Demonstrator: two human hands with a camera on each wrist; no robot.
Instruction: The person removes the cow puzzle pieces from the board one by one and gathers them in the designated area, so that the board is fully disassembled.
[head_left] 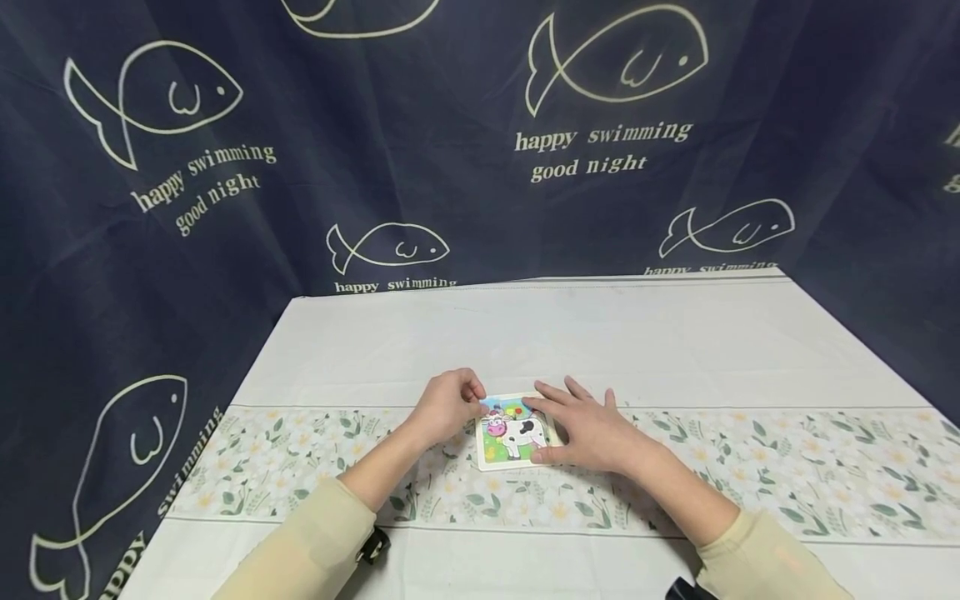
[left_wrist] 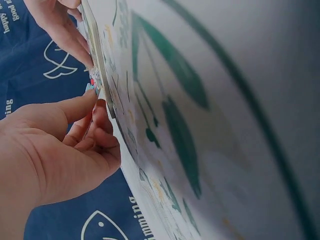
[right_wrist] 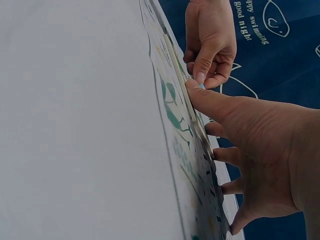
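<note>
A small square cow puzzle [head_left: 517, 435] in a pale frame lies flat on the floral band of the cloth. At its upper left corner, my left hand [head_left: 450, 406] pinches a small puzzle piece between thumb and fingers. A bit of the piece's blue shows at the fingertips in the left wrist view, but most of it is hidden. My right hand [head_left: 596, 427] rests over the puzzle's right side with its fingers spread. Its thumb lies on the lower right part, and its index finger reaches the upper right part.
A white tablecloth [head_left: 525, 333] with a floral band [head_left: 750, 467] covers the table. Behind and beside it hangs a dark blue curtain [head_left: 480, 167] printed with fish and lettering. Dark straps show at both sleeves.
</note>
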